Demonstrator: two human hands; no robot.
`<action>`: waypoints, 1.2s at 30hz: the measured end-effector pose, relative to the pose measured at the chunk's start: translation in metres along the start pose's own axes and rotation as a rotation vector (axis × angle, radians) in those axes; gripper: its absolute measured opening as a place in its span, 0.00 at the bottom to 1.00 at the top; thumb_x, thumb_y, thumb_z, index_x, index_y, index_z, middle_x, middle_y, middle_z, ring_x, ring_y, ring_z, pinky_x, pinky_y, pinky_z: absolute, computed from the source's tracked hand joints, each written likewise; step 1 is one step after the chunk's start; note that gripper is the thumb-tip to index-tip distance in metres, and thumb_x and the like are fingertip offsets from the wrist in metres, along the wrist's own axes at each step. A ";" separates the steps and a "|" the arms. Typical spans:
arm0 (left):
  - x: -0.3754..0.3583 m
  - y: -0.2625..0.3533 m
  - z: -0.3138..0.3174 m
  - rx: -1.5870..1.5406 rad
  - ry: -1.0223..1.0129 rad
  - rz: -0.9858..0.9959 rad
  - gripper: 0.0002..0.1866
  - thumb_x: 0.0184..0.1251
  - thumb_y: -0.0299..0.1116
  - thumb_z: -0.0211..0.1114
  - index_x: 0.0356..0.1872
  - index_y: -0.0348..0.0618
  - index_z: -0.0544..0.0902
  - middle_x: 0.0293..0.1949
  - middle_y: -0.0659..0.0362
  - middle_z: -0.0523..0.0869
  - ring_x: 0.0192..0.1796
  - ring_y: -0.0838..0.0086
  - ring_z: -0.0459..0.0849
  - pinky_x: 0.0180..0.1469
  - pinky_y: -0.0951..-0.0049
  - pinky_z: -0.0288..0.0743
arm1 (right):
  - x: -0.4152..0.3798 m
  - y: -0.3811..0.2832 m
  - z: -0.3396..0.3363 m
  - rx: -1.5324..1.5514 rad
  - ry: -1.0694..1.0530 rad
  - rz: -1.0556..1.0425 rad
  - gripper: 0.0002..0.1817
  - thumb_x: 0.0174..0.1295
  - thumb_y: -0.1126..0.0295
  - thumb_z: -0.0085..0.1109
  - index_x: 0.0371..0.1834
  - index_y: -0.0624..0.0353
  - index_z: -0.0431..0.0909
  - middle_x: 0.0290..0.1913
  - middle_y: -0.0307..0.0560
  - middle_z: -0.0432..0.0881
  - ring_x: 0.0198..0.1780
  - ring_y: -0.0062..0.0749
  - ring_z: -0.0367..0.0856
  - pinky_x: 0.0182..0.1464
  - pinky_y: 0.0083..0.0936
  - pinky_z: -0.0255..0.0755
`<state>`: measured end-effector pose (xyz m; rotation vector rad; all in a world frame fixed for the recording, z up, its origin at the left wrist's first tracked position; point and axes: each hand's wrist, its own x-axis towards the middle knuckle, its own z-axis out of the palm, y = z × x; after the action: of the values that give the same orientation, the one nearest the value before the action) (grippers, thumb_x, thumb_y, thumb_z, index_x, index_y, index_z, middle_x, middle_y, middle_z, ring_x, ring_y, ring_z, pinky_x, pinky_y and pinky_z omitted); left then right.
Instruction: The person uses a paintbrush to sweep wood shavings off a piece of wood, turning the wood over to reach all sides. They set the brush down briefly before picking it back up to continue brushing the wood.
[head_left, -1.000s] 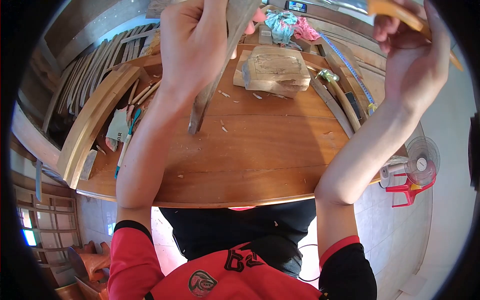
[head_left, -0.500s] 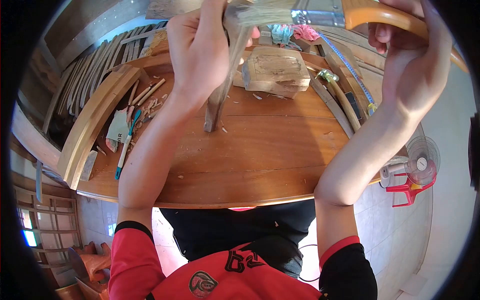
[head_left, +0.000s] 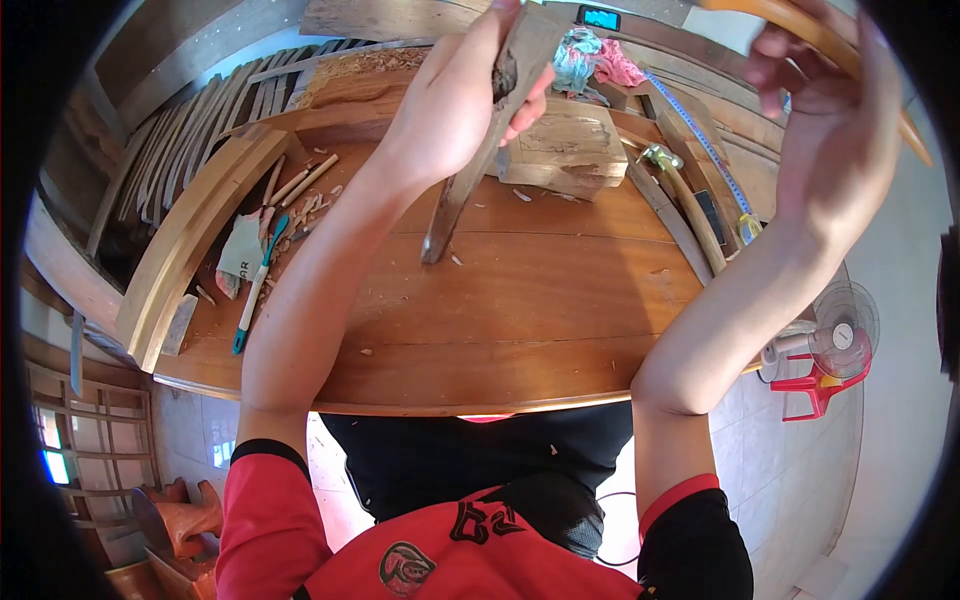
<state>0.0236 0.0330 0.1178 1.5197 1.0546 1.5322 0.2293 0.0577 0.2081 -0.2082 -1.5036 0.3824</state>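
Note:
My left hand [head_left: 440,115] is wrapped round a long, weathered piece of wood [head_left: 475,180], which has a dark hollow near its upper part. The wood is tilted, its lower end over the table and its upper end near the top edge of the view. Up at the right, my right hand [head_left: 835,140] grips the orange handle of a paintbrush [head_left: 805,30]. The bristles lie beyond the top edge of the view. Some fingers of that hand are loosely curled below the handle. Behind the held piece rests a thick wooden block [head_left: 570,150].
A hammer [head_left: 690,205], a blue tape measure [head_left: 700,140] and crumpled cloths [head_left: 580,60] lie right of and behind the block. On the left are a teal-and-white brush [head_left: 258,285], shavings and wooden beams [head_left: 200,240]. A fan [head_left: 842,335] stands beyond the table [head_left: 500,300].
My right hand has carried the paintbrush up and away from the wood, so its bristles are out of view. My left hand has shifted right and turned the wood, showing the dark hollow.

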 end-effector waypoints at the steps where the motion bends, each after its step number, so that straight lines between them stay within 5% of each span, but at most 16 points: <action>1: 0.002 -0.004 -0.004 -0.021 0.000 -0.001 0.29 0.82 0.56 0.31 0.31 0.45 0.71 0.21 0.62 0.71 0.24 0.79 0.66 0.29 0.76 0.59 | -0.003 -0.002 0.007 -0.115 -0.009 -0.014 0.31 0.71 0.41 0.59 0.29 0.63 0.85 0.18 0.46 0.83 0.14 0.21 0.78 0.17 0.15 0.73; 5: 0.005 -0.005 0.003 -0.320 0.066 -0.013 0.34 0.86 0.59 0.39 0.29 0.42 0.78 0.19 0.63 0.74 0.20 0.77 0.71 0.25 0.76 0.63 | -0.007 0.001 0.000 -0.162 0.080 -0.018 0.32 0.69 0.40 0.61 0.29 0.65 0.85 0.18 0.47 0.83 0.15 0.23 0.80 0.17 0.17 0.73; 11: 0.010 -0.019 0.010 -0.422 0.071 0.045 0.33 0.84 0.65 0.35 0.31 0.48 0.72 0.24 0.64 0.70 0.24 0.77 0.67 0.27 0.76 0.59 | -0.002 0.000 -0.004 -0.165 0.000 -0.020 0.29 0.67 0.43 0.63 0.32 0.64 0.86 0.19 0.46 0.84 0.15 0.23 0.80 0.18 0.16 0.73; 20: 0.003 -0.015 0.000 -0.266 -0.070 0.179 0.30 0.82 0.60 0.35 0.34 0.46 0.72 0.24 0.64 0.71 0.26 0.80 0.65 0.29 0.77 0.57 | 0.006 0.012 -0.020 -0.049 -0.094 -0.113 0.24 0.70 0.49 0.62 0.38 0.65 0.86 0.22 0.49 0.86 0.18 0.23 0.84 0.21 0.15 0.73; 24: 0.002 -0.022 -0.006 -0.092 -0.087 0.212 0.28 0.79 0.59 0.35 0.35 0.46 0.71 0.26 0.64 0.70 0.28 0.80 0.64 0.30 0.77 0.55 | -0.002 0.004 -0.010 -0.177 -0.091 -0.034 0.25 0.70 0.50 0.63 0.32 0.65 0.86 0.22 0.51 0.87 0.19 0.25 0.85 0.17 0.17 0.73; 36: -0.002 -0.020 0.010 0.012 0.067 0.275 0.24 0.83 0.53 0.40 0.46 0.42 0.75 0.31 0.62 0.73 0.32 0.81 0.68 0.35 0.78 0.63 | -0.003 0.000 -0.015 -0.152 -0.027 0.012 0.21 0.70 0.55 0.61 0.32 0.66 0.83 0.20 0.46 0.83 0.18 0.24 0.82 0.19 0.14 0.70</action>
<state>0.0321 0.0396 0.0986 1.6868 0.9214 1.7768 0.2443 0.0579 0.2048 -0.3335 -1.5601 0.2815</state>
